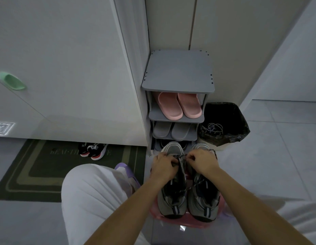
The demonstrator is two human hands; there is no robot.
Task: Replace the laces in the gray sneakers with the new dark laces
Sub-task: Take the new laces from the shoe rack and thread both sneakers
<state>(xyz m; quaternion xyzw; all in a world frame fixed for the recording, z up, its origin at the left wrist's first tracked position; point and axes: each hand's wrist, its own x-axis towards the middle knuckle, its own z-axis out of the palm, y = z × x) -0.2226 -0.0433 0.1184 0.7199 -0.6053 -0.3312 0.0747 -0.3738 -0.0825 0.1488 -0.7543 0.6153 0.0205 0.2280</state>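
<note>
Two gray sneakers stand side by side on a pink stool (189, 223), toes pointing away from me. Over the front of the left sneaker (172, 200), my left hand (163, 166) and my right hand (202, 162) each pinch a stretch of the dark lace (180, 156) near the toe eyelets. A loose end of dark speckled lace (192, 187) trails across between the two shoes. The right sneaker (204, 200) has its tongue open. Light-coloured old laces (213, 129) lie in the black-lined bin.
A gray shoe rack (178, 85) stands straight ahead with pink slippers (179, 106) and gray slippers (171, 130). The bin (224, 121) sits to its right. A dark doormat (47, 167) with black-red sneakers (93, 151) lies left. My knee in white trousers (93, 195) is at lower left.
</note>
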